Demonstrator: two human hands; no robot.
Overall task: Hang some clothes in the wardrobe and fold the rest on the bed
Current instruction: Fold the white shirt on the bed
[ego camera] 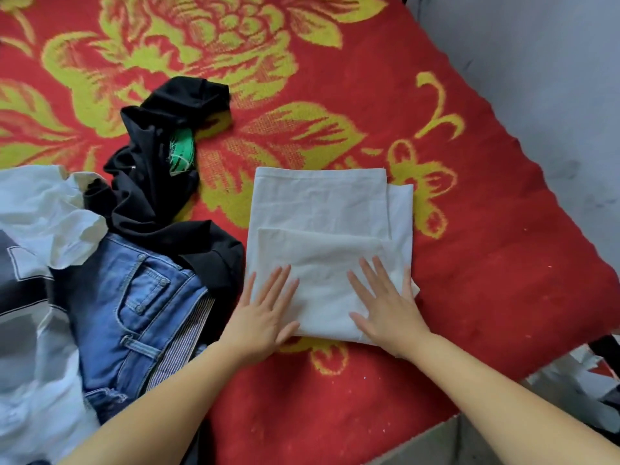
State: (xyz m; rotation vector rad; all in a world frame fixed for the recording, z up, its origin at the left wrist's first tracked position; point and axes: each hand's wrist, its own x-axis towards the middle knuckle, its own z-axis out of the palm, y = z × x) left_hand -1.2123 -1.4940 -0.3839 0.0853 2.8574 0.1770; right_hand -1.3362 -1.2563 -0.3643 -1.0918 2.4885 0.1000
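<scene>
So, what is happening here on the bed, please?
A person is folding clothes on a bed with a red and yellow floral blanket. Both hands, the left hand and the right hand, press flat with straight fingers on a folded white garment. Beside it, on the left, an unfolded pile waits: blue jeans, a black garment and white clothes.
</scene>
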